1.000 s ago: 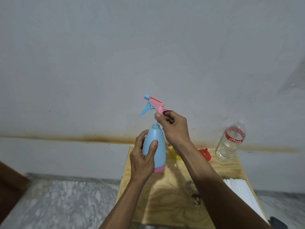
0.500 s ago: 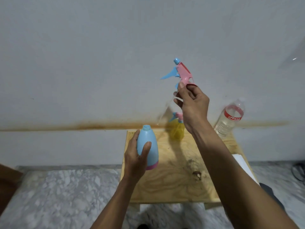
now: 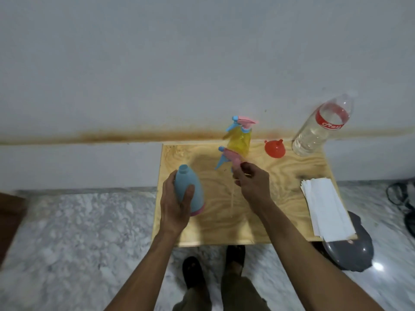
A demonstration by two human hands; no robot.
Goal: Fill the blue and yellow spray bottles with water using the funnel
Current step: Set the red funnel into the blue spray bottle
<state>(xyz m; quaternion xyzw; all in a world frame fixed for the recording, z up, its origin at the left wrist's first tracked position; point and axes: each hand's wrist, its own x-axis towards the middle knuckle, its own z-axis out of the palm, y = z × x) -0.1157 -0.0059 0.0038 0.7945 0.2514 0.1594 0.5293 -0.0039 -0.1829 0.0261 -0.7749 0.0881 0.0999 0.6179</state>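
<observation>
Hands work apart above the desk [image 3: 280, 223]: the left hand [image 3: 174, 206] wraps the open blue spray bottle [image 3: 190, 189] at the desk's left edge, while the right hand [image 3: 252, 185] pinches its removed spray head [image 3: 229, 157], dip tube dangling. Tilted so near the edge, the bottle could slip floorward, and the swinging tube might knock the yellow spray bottle [image 3: 239, 141] behind. The red funnel [image 3: 274, 148] and water bottle [image 3: 318, 129] stand beyond; motion blur hides the fingertips' exact grip.
</observation>
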